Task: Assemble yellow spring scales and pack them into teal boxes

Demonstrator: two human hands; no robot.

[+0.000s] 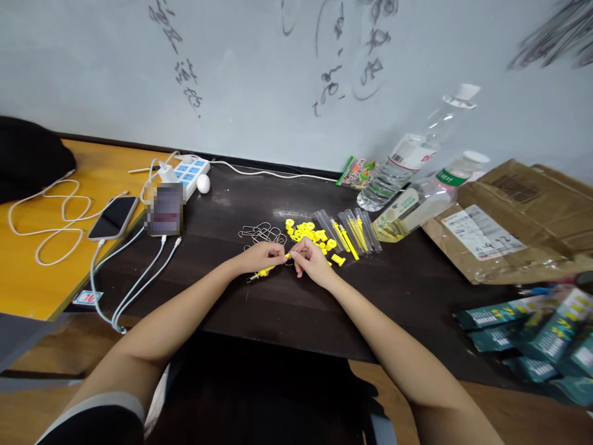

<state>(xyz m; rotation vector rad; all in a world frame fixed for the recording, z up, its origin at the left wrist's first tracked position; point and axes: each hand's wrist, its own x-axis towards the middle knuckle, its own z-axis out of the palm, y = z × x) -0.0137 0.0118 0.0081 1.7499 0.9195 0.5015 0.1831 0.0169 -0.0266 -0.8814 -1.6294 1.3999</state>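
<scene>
My left hand (264,256) is closed around a slim yellow rod-shaped piece (264,272) with a thin metal tip pointing down left. Close beside it, my right hand (314,262) pinches at the rod's other end, where a thin wire-like bit shows; the fingers hide what exactly they hold. Behind my left hand lies a tangle of bent metal wires (263,233). Small yellow plastic parts (306,231) are heaped just beyond my right hand, and one yellow spool-like part (338,260) sits to its right. Farther right are clear tubes (369,230) and slim yellow sticks (348,242).
Two plastic bottles (393,176) and a brown parcel (491,228) stand at right, with several green packets (551,334) in front. At left are a power strip (191,173), a phone (113,217), another device (165,210) and loose white cables. A whiteboard (241,80) rises behind the dark table.
</scene>
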